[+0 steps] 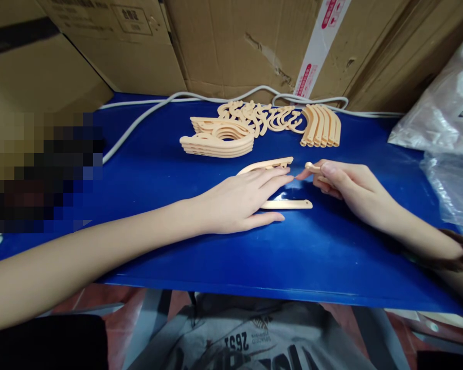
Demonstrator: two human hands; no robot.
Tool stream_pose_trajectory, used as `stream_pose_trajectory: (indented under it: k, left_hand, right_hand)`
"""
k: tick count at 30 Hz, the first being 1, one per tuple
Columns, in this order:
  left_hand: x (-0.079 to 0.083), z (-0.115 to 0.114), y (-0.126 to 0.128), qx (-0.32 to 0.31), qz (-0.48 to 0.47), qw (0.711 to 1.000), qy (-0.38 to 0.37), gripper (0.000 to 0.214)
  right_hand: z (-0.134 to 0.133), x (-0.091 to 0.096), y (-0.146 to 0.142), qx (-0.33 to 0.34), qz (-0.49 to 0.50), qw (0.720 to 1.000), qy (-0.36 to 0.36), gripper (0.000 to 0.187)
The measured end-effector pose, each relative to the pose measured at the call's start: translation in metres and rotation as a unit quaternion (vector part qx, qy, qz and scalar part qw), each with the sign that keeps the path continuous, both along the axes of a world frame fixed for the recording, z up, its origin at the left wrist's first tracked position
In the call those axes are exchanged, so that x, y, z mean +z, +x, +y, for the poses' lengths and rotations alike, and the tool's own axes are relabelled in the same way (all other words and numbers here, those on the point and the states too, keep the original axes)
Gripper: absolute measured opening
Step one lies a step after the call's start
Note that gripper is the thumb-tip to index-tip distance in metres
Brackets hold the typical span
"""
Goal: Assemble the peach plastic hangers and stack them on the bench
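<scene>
My left hand (247,200) lies flat over a beige plastic hanger part on the table, fingers stretched out. One curved arm (268,164) of that part shows beyond the fingers and a straight arm (289,204) sticks out below them; the hand hides where they meet. To the right, my right hand (343,180) pinches a small beige plastic hook (312,167) between thumb and fingers, most of it covered. The two hands' fingertips are close together. Behind them are a stack of curved hanger parts (216,148), a pile of loose hooks (280,118) and a row of hanger arms (320,126).
The blue table (231,262) ends in a front edge near my lap. A white cable (139,121) runs along the back, before cardboard boxes (235,46). Clear plastic bags (443,108) lie at the right. A pixelated patch hides the left side.
</scene>
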State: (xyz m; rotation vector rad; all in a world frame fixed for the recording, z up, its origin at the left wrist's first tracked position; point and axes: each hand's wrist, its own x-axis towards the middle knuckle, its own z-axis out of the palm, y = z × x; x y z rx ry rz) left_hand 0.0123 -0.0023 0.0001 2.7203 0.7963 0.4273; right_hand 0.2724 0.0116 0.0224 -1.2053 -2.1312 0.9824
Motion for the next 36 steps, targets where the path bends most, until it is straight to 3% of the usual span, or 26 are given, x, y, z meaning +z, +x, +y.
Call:
stream_pose_trajectory:
  k: [5,11,17,22,30,36]
  left_hand:
    - [-0.0027,0.0004,0.0008,0.000,-0.018,0.999,0.045,0.051]
    - [-0.0003,0.0015,0.0004,-0.001,-0.010,1.000,0.001,0.022]
    - [0.0008,-0.0006,0.0011,0.003,0.022,1.000,0.016,0.021]
    - [0.0010,-0.0011,0.0008,0.011,-0.008,1.000,-0.006,0.018]
    - [0.0028,0.0019,-0.0012,0.016,-0.092,0.995,-0.035,0.010]
    - [0.0005,0.0021,-0.0004,0.019,-0.094,0.995,-0.031,0.009]
  right_hand:
    - [0.0003,0.0000,-0.0016,-0.005,-0.006,1.000,0.003,0.046]
    - [-0.0009,0.0002,-0.0024,0.009,-0.034,0.999,0.020,0.044]
    - [-0.0032,0.0014,-0.0052,0.002,-0.074,0.996,0.057,0.047]
    - [-0.0004,0.0006,-0.0027,-0.013,-0.114,0.988,0.102,0.048]
    - [-0.0037,0.0066,-0.0052,0.022,-0.143,0.983,0.113,0.046]
    - [-0.0060,0.0071,-0.0055,0.035,-0.124,0.987,0.099,0.046]
